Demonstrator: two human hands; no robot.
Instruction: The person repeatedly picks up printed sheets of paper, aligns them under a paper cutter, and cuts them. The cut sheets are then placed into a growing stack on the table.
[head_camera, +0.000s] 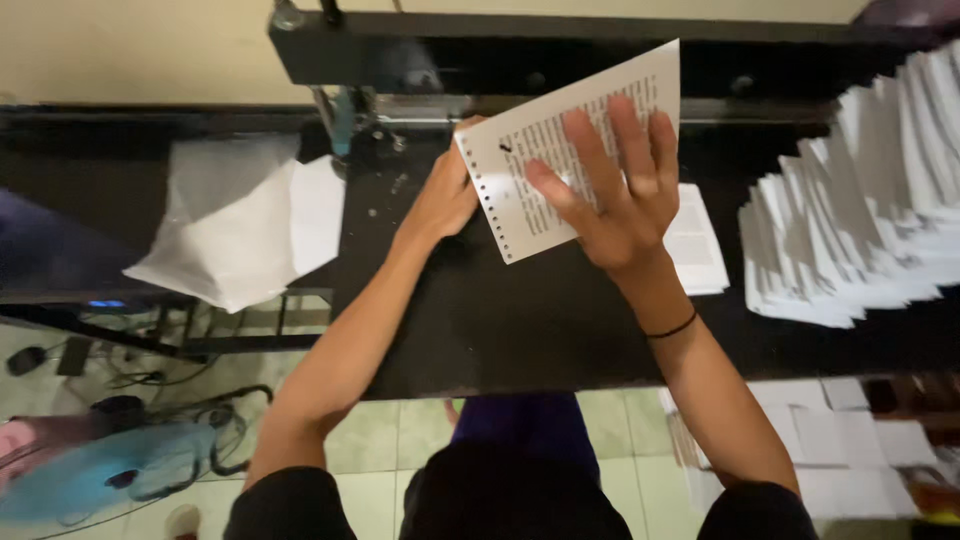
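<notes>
- White printed sheets (560, 150), a thin sheaf with a row of small punched holes down its left edge, sit tilted between my two hands above the black desk (500, 320).
- My right hand (620, 190) lies flat on top of the sheaf, fingers spread wide across the lines of print, palm over its lower right corner.
- My left hand (445, 195) holds the punched edge from the left; its fingers are tucked behind the paper, so I cannot tell just how they close on it.
- The sheaf's upper right corner rises against the dark metal machine frame (560, 50) that runs along the far side of the desk.
- Just right of my right hand, a smaller printed stack (700, 250) lies flat on the desk, partly hidden by my wrist.
- Farther right, well apart, fanned stacks of white paper (860, 210) step up toward the corner.
- To the left, loose crumpled white paper (230, 220) hangs over the desk's front edge.
- Between these piles the matt black top is bare in front of me, down to its near edge.
- Below the edge, pale green floor tiles (390, 440) show, with cables (150, 390) at the left.
</notes>
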